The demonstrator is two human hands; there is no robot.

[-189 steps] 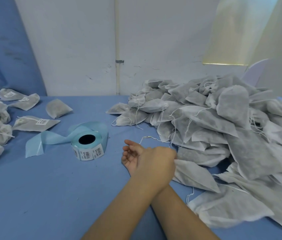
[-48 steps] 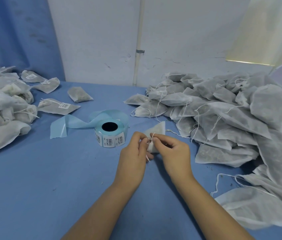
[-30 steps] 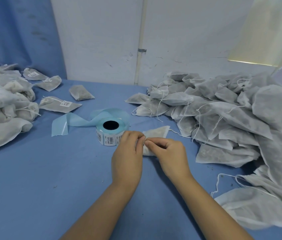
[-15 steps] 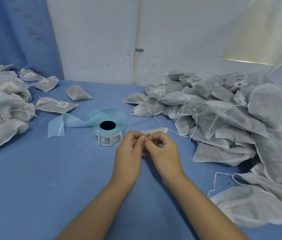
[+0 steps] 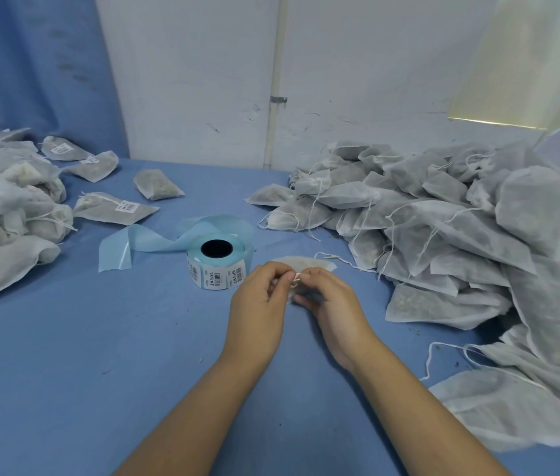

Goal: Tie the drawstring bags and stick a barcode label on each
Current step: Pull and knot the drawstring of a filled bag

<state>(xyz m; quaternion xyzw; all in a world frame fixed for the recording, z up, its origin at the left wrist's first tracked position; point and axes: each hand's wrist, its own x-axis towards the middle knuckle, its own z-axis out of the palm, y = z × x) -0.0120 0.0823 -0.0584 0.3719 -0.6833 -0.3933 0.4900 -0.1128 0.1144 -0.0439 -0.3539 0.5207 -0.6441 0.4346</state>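
Note:
A small white drawstring bag [image 5: 309,263] lies flat on the blue table, mostly hidden behind my hands. My left hand [image 5: 260,300] and my right hand [image 5: 330,300] meet over its near end, fingertips pinched together on its white string. Just left of them stands a roll of barcode labels [image 5: 217,266] with a blue backing strip [image 5: 141,242] trailing to the left. A big heap of untied bags [image 5: 460,221] fills the right side. Labelled bags [image 5: 117,209] lie at the left.
A pile of finished bags [image 5: 3,207] sits at the far left edge. One loose bag [image 5: 158,184] lies behind the roll. A white wall with a pipe [image 5: 273,97] closes the back. Flat bags with loose strings [image 5: 519,403] reach the near right.
My hands picked one bag from the right heap and brought it to the middle. Over the last second the bag went from tilted up to flat, fingers still working its string.

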